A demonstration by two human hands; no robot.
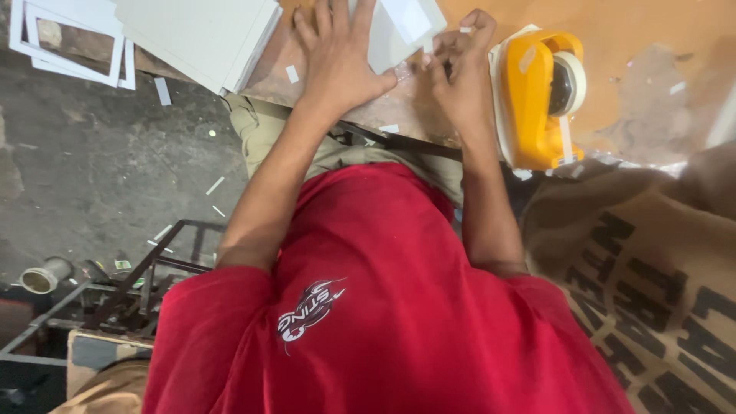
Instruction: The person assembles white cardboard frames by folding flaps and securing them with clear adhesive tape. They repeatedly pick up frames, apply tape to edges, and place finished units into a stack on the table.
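Far left, white card frames lay at the 10 o'clock corner, part over the grey floor. Next, a stack of grey boards sat on the wooden tabletop, its long edge running toward 1 o'clock.

Left hand was spread wide, palm flat, fingers pointing to 12 o'clock, pressing down on a white card sheet. Gripped nothing, just pinned the sheet. The sheet lay under and to the 2 o'clock side of that hand, reaching out of view at the top edge.

Right hand sat just beside the left, at its 3 o'clock, fingers curled in narrow, tips pinched together at the sheet's lower edge. Looked like a small bit of clear tape between the fingertips, too small to be sure. So the right hand was the nearer one to that edge; the edge lay at its 10 o'clock, touching the fingertips.

Right of it, at 3 o'clock and close by, a yellow tape dispenser stood on the tabletop, long axis running 12 to 6, roll at the top end, a tape strip hanging off the front.

Far right, a brown printed sack. Red shirt filled the bottom.
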